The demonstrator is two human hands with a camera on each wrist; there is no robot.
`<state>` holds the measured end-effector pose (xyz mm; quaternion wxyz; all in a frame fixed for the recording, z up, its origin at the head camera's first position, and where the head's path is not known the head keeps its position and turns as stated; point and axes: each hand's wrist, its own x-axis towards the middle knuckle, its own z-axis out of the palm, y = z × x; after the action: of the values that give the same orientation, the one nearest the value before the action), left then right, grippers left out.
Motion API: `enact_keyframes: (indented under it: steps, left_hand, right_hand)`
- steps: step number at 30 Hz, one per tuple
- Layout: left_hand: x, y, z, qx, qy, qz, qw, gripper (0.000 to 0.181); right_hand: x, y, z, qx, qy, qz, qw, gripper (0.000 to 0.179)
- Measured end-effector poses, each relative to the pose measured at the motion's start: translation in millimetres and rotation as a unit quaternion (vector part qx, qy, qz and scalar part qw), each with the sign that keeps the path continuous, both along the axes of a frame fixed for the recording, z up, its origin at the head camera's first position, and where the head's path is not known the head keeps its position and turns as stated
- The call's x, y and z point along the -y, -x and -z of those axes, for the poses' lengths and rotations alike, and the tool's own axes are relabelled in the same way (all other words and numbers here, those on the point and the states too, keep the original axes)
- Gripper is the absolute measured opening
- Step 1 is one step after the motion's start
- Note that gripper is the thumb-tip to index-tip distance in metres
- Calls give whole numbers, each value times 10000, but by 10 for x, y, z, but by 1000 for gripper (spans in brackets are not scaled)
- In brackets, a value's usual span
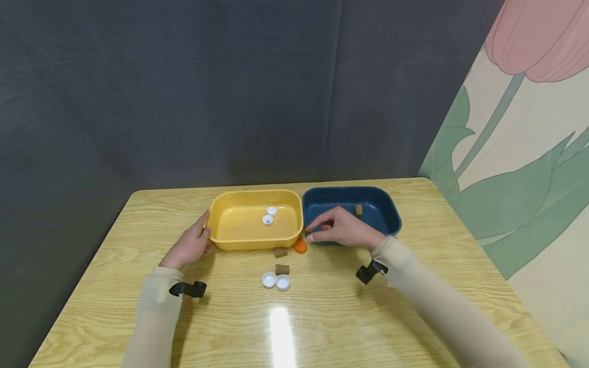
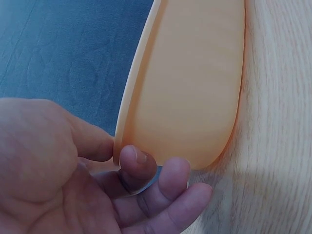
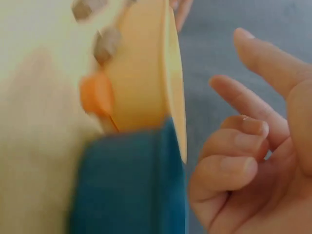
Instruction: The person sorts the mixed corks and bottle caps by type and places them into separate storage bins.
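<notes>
My left hand [image 1: 189, 247] pinches the left end of the yellow tray [image 2: 195, 87], thumb and index finger at its rim. Over the near left part of the blue tray [image 1: 391, 217] hovers my right hand [image 1: 345, 227], empty, thumb and index finger apart and the other fingers curled inward. An orange bottle cap [image 1: 300, 247] lies just below its fingertips, by the corner where the trays meet. Two white bottle caps [image 1: 268, 220] lie inside the yellow tray. The blue one contains a cork [image 1: 358, 210].
In front of the yellow tray, one cork [image 1: 280, 252] lies close to its wall. Another cork [image 1: 282, 269] is nearer me, beside two white caps [image 1: 282, 282] on the wooden table [image 1: 230, 317]. A dark cloth [image 1: 230, 102] hangs behind the table.
</notes>
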<state>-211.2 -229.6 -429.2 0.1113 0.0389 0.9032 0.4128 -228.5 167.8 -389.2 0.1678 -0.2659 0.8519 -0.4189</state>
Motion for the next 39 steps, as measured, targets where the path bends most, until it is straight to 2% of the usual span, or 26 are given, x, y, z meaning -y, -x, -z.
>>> enact_keyframes:
  steps: [7,13,16,26,34,39]
  left_hand:
    - [3,-9,-4,-25,-41,43,10000,58]
    - [15,2,-17,-12,-35,55,10000,58]
    - [12,4,-23,4,-47,59,10000,58]
    - [-3,0,-32,38,-64,63,10000,58]
    - [3,-6,-36,30,-42,63,10000,58]
    - [4,-6,-25,32,-58,87,9999,58]
  right_hand:
    - [196,-258,262,263,347,-546,9976,28]
    - [335,-368,516,472,424,-1040,9925,30]
    - [395,-401,602,540,402,-1161,9910,35]
    - [535,-453,714,558,118,-1127,9920,46]
    - [588,-469,728,261,-128,-894,9956,43]
    - [615,-483,732,233,-148,-782,9966,38]
